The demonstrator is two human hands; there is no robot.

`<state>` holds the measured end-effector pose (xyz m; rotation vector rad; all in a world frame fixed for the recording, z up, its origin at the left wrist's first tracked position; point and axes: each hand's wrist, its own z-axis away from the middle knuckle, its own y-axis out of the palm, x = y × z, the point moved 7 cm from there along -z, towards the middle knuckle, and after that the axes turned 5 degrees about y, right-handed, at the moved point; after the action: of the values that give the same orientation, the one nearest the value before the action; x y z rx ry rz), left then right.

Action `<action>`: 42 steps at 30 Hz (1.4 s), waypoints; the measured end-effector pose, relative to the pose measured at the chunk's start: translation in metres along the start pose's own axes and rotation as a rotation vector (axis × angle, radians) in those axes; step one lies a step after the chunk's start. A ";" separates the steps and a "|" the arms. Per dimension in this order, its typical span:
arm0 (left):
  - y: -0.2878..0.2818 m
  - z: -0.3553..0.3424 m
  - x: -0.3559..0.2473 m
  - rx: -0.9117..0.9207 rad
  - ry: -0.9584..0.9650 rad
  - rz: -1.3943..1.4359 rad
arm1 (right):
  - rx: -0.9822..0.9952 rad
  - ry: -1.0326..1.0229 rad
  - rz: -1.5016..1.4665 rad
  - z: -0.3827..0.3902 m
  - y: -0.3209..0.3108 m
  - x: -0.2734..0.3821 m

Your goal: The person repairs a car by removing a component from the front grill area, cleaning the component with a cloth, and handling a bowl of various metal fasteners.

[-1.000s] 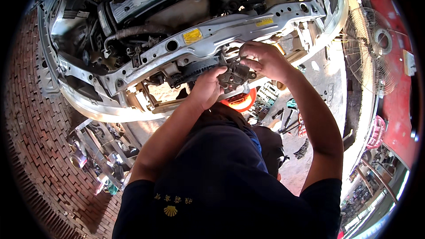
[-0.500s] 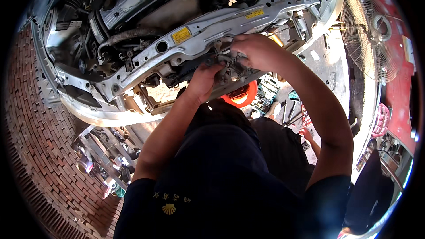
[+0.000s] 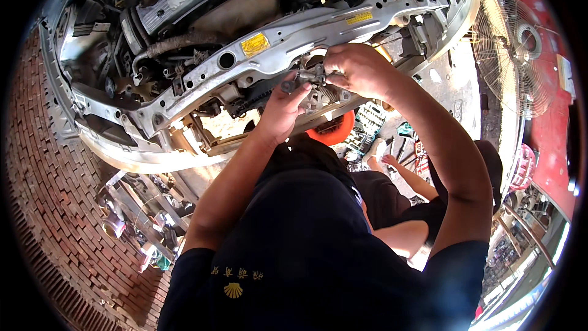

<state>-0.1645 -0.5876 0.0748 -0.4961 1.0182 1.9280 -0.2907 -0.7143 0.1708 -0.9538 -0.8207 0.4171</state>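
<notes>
A metal latch assembly (image 3: 321, 94), with a spring and levers, sits just under the silver crossmember (image 3: 208, 70) at the front of an open engine bay (image 3: 239, 9). My left hand (image 3: 283, 110) has its thumb and fingers closed on the latch's left side. From the right, my right hand (image 3: 358, 70) grips the upper part of the same assembly with curled fingers; its fingertips are partly hidden among the metal parts.
An orange bucket (image 3: 344, 124), a socket set (image 3: 367, 122) and scattered tools lie below. A co-worker's hand (image 3: 389, 160) reaches among them from the right. A wire fan (image 3: 508, 49) stands beside a red panel (image 3: 545, 141). Cluttered metal stands (image 3: 135, 214) occupy brick paving (image 3: 55, 196).
Both my hands have risen slightly in view, staying on the latch assembly. A co-worker has come in low on the right, arm stretched toward the tools.
</notes>
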 end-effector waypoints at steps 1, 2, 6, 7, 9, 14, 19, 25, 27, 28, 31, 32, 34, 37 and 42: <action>-0.003 0.001 0.003 -0.059 0.004 0.001 | -0.018 -0.008 0.000 -0.001 -0.001 0.000; -0.004 0.001 0.003 -0.060 0.002 0.003 | -0.036 -0.018 -0.001 -0.002 -0.001 0.000; -0.002 -0.004 0.003 0.031 -0.008 0.087 | -0.023 0.031 -0.040 -0.005 -0.004 0.001; -0.002 -0.005 0.003 0.042 -0.013 0.113 | -0.019 0.069 -0.102 -0.005 -0.008 0.000; 0.000 -0.006 0.000 0.067 -0.019 0.126 | -0.015 0.110 -0.165 -0.005 -0.007 -0.005; 0.005 0.000 0.005 0.118 -0.008 0.194 | -0.076 -0.026 -0.103 -0.008 -0.002 -0.006; 0.006 0.022 0.013 -0.035 0.057 0.162 | -0.069 0.002 -0.112 -0.009 -0.007 -0.002; 0.020 0.030 0.008 0.022 0.058 0.382 | -0.099 -0.004 -0.093 0.001 -0.003 -0.002; 0.027 0.031 0.003 0.064 0.065 0.418 | -0.232 0.017 -0.099 0.013 -0.002 -0.005; 0.028 0.032 0.004 0.020 0.058 0.437 | -0.220 0.060 -0.007 0.016 0.004 -0.010; 0.018 0.031 0.010 -0.077 0.056 0.415 | -0.234 0.031 0.098 0.017 -0.005 0.005; 0.020 0.029 0.004 -0.054 0.100 0.424 | -0.254 0.018 0.111 0.014 -0.005 0.008; 0.023 0.028 -0.004 -0.048 0.158 0.438 | -0.264 0.018 0.081 0.010 0.002 0.004; 0.024 0.027 0.004 -0.062 0.149 0.448 | -0.268 0.019 0.032 0.011 0.003 0.005; 0.020 0.031 0.001 -0.166 0.205 0.339 | -0.407 0.098 -0.452 0.026 0.012 -0.007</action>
<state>-0.1806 -0.5677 0.1019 -0.6598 1.1345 2.3122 -0.3151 -0.6981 0.1656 -1.1132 -1.0203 -0.1958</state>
